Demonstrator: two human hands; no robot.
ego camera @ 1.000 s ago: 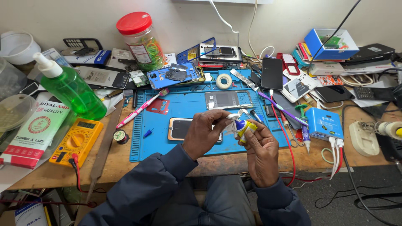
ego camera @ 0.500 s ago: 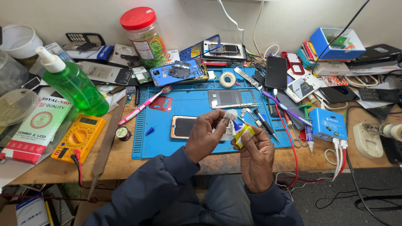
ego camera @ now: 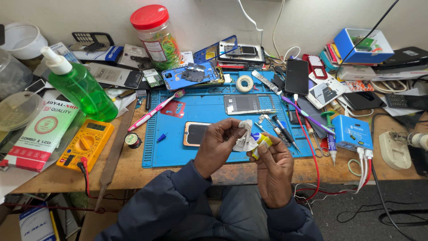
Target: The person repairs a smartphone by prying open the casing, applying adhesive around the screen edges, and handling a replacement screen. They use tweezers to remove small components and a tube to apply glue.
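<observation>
Both hands pinched shut — left hand [ego camera: 218,145] on white wipe [ego camera: 244,140], right hand [ego camera: 274,167] on yellow tube [ego camera: 260,142] — a hard squeeze could smear glue onto fingers.

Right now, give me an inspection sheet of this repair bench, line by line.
Surface: wooden bench with a blue work mat.
Job's things: white cloth in left hand; small yellow tube in right hand.
Clutter: green bottle, red-lidded jar, yellow multimeter, pink toothbrush, phone.
Grippers: both hands closed on their items.
Cables: red lead; white plugs.
Surroundings: white wall.
</observation>
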